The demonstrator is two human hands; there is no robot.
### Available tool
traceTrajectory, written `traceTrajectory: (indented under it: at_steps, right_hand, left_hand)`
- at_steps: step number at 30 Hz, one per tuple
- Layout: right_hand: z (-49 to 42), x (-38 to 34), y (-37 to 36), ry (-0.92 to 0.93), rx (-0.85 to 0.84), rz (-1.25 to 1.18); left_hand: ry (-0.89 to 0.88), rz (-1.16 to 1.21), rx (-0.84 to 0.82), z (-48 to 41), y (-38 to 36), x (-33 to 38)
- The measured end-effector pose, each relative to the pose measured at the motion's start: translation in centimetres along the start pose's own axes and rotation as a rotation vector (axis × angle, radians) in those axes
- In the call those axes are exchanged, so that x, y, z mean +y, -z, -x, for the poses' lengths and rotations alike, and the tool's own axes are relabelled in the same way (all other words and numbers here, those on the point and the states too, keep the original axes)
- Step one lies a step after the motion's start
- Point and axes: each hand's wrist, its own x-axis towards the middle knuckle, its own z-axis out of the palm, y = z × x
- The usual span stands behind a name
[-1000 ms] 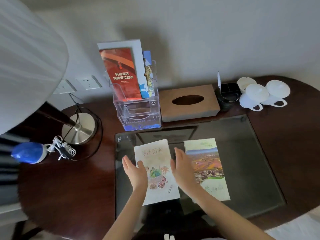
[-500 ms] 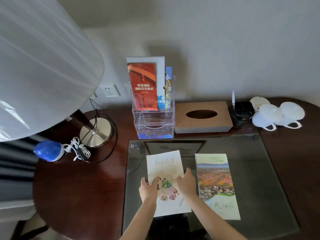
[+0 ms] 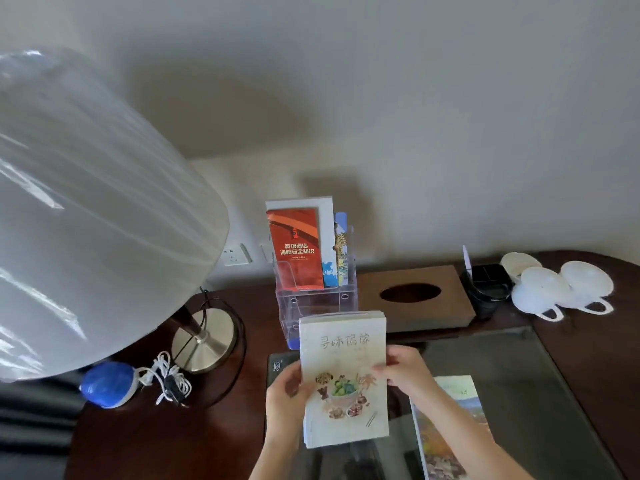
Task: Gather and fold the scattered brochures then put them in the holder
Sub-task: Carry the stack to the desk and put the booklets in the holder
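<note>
Over the dark bench (image 3: 138, 445), left hand (image 3: 285, 393) and right hand (image 3: 405, 372) pinch one brochure (image 3: 343, 358), held up. Next, likely: slot it upright into the holder (image 3: 311, 301)

Head-worn view, facing forward and down, close over table (image 3: 221, 441)

lampshade (image 3: 86, 202) looming left, tissue box (image 3: 433, 315) just beside holder (image 3: 313, 301), held brochure (image 3: 343, 375) fronting its lower pocket, bare glass (image 3: 502, 368) at right

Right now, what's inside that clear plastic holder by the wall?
In the clear holder, a red brochure stands in front, a white sheet behind it and blue leaflets beside it. The hand-held food brochure covers most of the lowest pocket.
</note>
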Motion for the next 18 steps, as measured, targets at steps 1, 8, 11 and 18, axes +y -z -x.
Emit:
traceTrajectory:
  at_steps: [1, 8, 11, 18]
  right_hand:
    - [-0.4, -2.2, 0.4, 0.064, 0.017, -0.031]
    - [-3.7, -15.1, 1.9, 0.417, 0.157, -0.097]
    - [-5.5, -17.7, 1.8, 0.495, 0.247, -0.063]
    - [-8.9, -17.3, -0.5, 0.534, 0.318, 0.020]
  left_hand:
    - [-0.057, 0.034, 0.000, -0.8, 0.0, 2.2]
    - [-0.341, 0.095, 0.082, -7.7, -0.7, 14.6]
    - [-0.405, 0.076, 0.136, -10.4, -1.4, 17.1]
    - [-0.323, -0.029, 0.255, -14.1, -1.9, 15.3]
